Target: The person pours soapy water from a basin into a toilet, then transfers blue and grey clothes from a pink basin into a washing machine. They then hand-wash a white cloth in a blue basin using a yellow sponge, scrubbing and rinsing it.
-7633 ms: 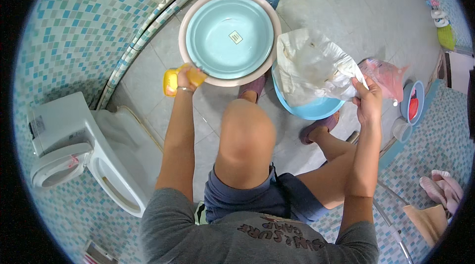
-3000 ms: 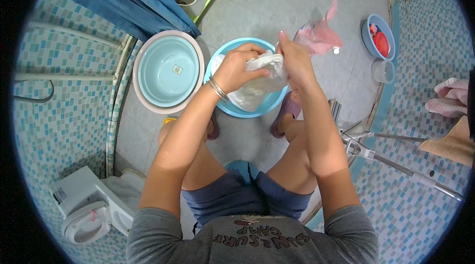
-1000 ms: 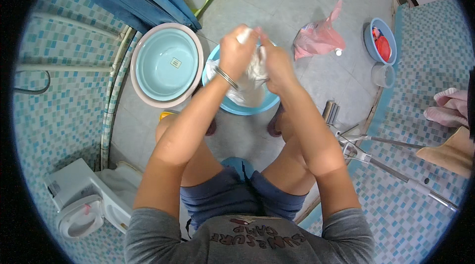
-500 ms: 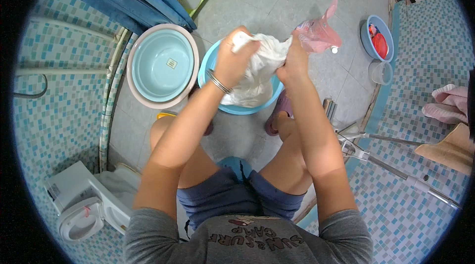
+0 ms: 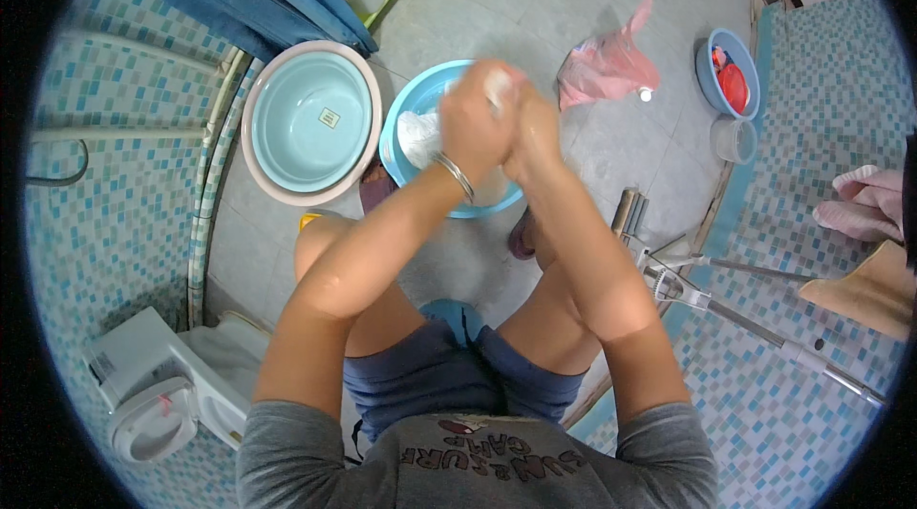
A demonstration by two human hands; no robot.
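Note:
My left hand (image 5: 474,123), with silver bangles at the wrist, is closed on a white cloth (image 5: 498,89), a bit of which shows at the top of the fist. Pressed up against it, my right hand (image 5: 535,129) is closed on the same cloth; both hands are blurred by motion. They are held over a light-blue basin (image 5: 390,148) on the floor between my feet. More of the white cloth (image 5: 417,138) hangs or lies inside the basin at its left; whether it joins the part in my hands is hidden.
At left stand nested basins, a blue one (image 5: 296,151) inside a pink one (image 5: 256,160). A pink plastic bag (image 5: 607,70) lies beyond my right hand. Farther right are a small blue basin (image 5: 706,79) with red items, a clear tub (image 5: 734,140) and a mop (image 5: 745,320).
My hands have come together, bunching the white cloth that was spread between them. My right hand has moved left, away from the pink bag.

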